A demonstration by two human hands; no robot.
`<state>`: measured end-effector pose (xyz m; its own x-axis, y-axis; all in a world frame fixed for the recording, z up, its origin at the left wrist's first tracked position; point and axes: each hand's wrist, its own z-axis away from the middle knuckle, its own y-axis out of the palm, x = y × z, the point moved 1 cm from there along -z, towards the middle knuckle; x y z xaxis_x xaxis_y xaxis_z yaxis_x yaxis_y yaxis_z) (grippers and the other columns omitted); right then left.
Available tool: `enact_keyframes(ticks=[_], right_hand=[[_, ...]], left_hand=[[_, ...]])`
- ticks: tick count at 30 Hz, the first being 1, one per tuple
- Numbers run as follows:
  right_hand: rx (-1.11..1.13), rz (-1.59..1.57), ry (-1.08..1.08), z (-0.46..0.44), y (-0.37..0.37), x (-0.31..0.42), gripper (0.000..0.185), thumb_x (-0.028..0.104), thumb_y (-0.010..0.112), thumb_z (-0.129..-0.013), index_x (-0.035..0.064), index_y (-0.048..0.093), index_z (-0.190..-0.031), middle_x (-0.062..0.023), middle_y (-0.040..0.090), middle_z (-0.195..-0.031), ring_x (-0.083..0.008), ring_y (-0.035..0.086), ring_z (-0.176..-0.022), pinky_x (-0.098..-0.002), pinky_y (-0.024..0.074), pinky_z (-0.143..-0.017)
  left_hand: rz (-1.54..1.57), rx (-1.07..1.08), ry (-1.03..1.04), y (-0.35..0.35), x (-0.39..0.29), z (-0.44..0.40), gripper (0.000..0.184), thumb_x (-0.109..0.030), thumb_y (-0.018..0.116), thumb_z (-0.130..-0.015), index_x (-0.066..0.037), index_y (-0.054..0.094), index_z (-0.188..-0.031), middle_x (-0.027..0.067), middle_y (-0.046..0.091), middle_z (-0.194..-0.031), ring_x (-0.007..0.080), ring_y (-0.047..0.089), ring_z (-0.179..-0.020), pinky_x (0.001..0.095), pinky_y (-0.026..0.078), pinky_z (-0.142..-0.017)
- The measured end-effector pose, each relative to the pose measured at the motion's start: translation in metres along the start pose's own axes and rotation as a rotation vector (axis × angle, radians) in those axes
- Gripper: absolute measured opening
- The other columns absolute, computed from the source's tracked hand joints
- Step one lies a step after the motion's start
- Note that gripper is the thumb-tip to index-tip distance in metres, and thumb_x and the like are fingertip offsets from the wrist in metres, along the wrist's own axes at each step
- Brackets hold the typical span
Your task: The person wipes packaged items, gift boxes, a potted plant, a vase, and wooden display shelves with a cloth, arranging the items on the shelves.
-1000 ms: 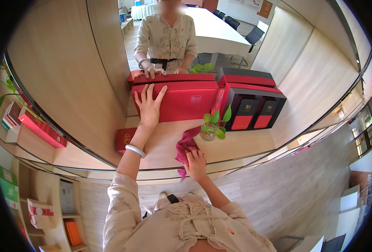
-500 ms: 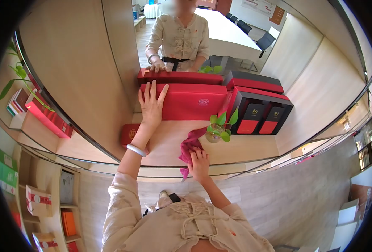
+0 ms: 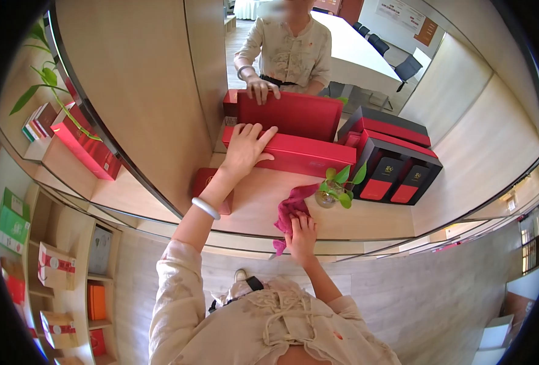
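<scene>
My left hand [image 3: 245, 149], with a pale bangle at the wrist, grips the upper left edge of a long red box [image 3: 312, 157]. Its fingers reach over the top and the thumb lies along the front. Below, my right hand [image 3: 301, 236] has its fingers closed on a crumpled magenta cloth [image 3: 292, 207] at the shelf's front edge. Close to the cloth stands a small glass vase with a green plant [image 3: 328, 198]. A smaller dark red box [image 3: 205, 180] sits beside my left forearm, partly hidden by it.
A mirror [image 3: 357, 61] behind the boxes reflects me and the red box's back. Black-and-red gift boxes [image 3: 397, 170] stand at the right. The wooden side panel [image 3: 132, 91] bounds the shelf at left. Other shelves [image 3: 77, 292] hold packages at lower left.
The long red box has tipped toward me under my left hand; its front looks narrower and its reflected back taller. My right hand stays on the cloth. The view has shifted slightly.
</scene>
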<state>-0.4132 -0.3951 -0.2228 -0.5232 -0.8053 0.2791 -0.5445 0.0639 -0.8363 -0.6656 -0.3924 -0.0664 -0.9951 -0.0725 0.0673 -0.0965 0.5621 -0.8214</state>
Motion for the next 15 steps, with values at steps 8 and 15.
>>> enact_keyframes(ticks=[8, 15], right_hand=[[-0.019, -0.009, -0.021, 0.001, 0.001, -0.004, 0.050, 0.017, 0.067, -0.065, 0.0073, 0.056, -0.113, -0.0113, 0.053, -0.119, -0.0299, 0.048, -0.110, -0.0448, 0.0373, -0.086], [-0.055, -0.049, -0.005, -0.001, -0.001, 0.000, 0.050, 0.014, 0.066, -0.063, 0.0072, 0.056, -0.112, -0.0097, 0.052, -0.119, -0.0302, 0.048, -0.109, -0.0442, 0.0367, -0.086]], left_hand=[[-0.032, 0.076, -0.016, 0.004, 0.072, -0.021, 0.063, -0.048, 0.063, -0.073, -0.026, 0.050, -0.131, 0.0089, 0.056, -0.097, 0.0282, 0.052, -0.095, 0.0409, 0.039, -0.082], [-0.067, -0.034, -0.252, -0.007, 0.074, -0.007, 0.061, -0.026, 0.074, -0.070, -0.028, 0.053, -0.127, 0.0088, 0.051, -0.117, 0.0263, 0.045, -0.112, 0.0464, 0.034, -0.096]])
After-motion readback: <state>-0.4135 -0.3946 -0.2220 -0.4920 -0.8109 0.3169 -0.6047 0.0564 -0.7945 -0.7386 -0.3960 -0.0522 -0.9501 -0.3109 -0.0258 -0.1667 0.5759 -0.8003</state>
